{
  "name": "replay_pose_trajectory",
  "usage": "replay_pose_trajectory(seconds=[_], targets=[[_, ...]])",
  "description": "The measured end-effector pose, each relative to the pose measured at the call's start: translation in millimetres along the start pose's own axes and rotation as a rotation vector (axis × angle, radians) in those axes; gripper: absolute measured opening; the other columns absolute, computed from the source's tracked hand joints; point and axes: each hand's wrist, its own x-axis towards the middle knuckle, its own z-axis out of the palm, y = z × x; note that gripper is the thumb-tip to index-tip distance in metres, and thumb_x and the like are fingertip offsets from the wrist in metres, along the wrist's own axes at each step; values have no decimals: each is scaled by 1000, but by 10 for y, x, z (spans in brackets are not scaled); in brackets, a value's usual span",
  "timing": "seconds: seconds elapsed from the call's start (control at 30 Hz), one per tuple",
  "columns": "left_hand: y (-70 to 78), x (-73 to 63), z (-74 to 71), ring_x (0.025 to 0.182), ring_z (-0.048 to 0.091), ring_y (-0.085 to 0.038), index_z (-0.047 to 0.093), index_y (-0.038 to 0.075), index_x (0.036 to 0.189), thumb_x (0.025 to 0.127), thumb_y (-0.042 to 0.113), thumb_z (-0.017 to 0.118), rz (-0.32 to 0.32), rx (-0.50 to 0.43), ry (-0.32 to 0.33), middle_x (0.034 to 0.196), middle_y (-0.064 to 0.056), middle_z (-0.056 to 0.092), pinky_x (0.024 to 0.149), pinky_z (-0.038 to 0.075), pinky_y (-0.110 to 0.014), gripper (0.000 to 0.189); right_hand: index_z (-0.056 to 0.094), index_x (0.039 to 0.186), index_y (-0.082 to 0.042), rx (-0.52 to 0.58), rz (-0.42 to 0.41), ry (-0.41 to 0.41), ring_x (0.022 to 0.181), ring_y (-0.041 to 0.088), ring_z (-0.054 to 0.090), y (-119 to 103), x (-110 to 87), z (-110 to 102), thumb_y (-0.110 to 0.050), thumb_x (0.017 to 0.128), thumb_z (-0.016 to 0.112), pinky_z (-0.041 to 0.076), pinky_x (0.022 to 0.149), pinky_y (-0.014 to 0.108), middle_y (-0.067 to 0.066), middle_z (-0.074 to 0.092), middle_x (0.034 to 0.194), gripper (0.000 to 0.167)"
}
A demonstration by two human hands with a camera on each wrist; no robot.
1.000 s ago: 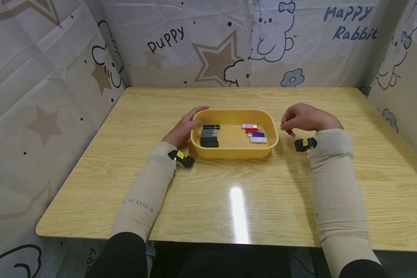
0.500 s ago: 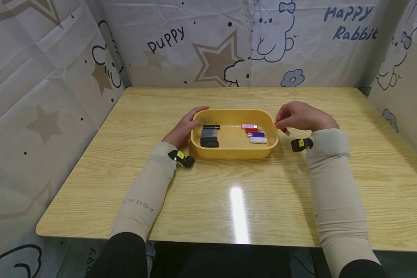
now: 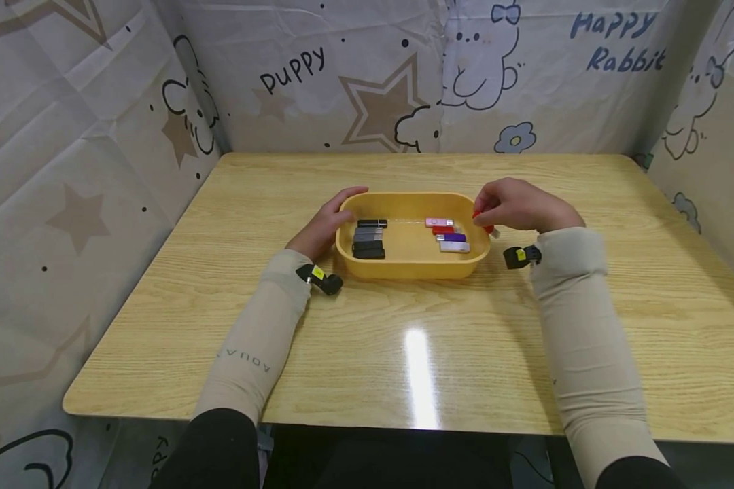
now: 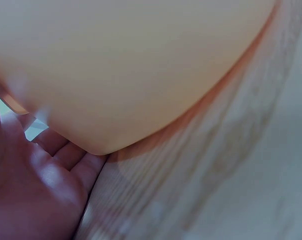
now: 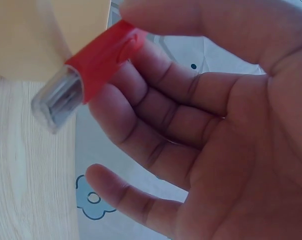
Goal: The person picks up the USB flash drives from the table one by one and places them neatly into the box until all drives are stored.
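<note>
A red USB flash drive (image 5: pixel 103 60) with a clear cap over its metal plug is pinched between thumb and fingertips of my right hand (image 3: pixel 522 204). It overlaps the right rim of the yellow tub (image 3: pixel 412 272) in the head view. On the tub's left end, my left hand (image 3: pixel 321 227) grips the wall, thumb at the rim and the other fingers along the outside. Inside, black and grey sticks (image 3: pixel 368 234) lie stacked in a column at left. A pink drive (image 3: pixel 438 222), a red drive (image 3: pixel 443 229), a purple drive (image 3: pixel 451 237) and a white drive (image 3: pixel 455 247) line the right side.
The tub stands on a pale wooden table (image 3: pixel 251 326). A printed cloth (image 3: pixel 367 75) hangs behind and along both sides. Each wrist carries a small black camera, such as the right one (image 3: pixel 522 257).
My right hand has moved left with the red USB flash drive, from beside the tub to its right rim. The left hand and the tub have stayed put.
</note>
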Motion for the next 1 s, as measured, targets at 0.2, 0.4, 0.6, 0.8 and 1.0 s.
replay_pose_trajectory(seconds=[0.2,0.4,0.6,0.8,1.0], targets=[[0,-1,0,132,37,-29,31,10,150,88,-3,40,1,-1,-1,147,-13,36,108,32,-48,64,59,101,-2,-9,1,7,87,32,56,-37,14,20,-15,91,63,46,77,38,13,62,92,18],[2,-2,-4,132,38,-28,31,11,150,88,-3,41,-9,9,2,147,-11,36,107,33,-47,65,59,101,-2,-15,-6,11,86,31,56,-82,13,33,-15,90,63,47,75,37,13,61,93,17],[1,-1,-4,132,37,-28,32,12,149,88,-3,41,-12,5,6,147,-11,36,108,32,-47,64,59,101,-2,-12,-6,13,84,30,56,-130,19,54,-14,90,64,48,74,39,14,61,92,17],[-166,107,-71,131,39,-23,36,18,148,89,0,42,-3,12,28,146,-6,38,108,34,-43,62,59,100,-3,-11,-27,18,81,29,55,-179,34,77,-15,90,64,47,71,35,13,61,90,16],[-230,140,-90,128,42,-21,40,23,145,87,1,43,2,21,45,143,-3,41,106,36,-41,61,60,99,-4,-18,-46,11,81,28,55,-224,71,138,-14,90,64,48,70,34,12,61,92,14]])
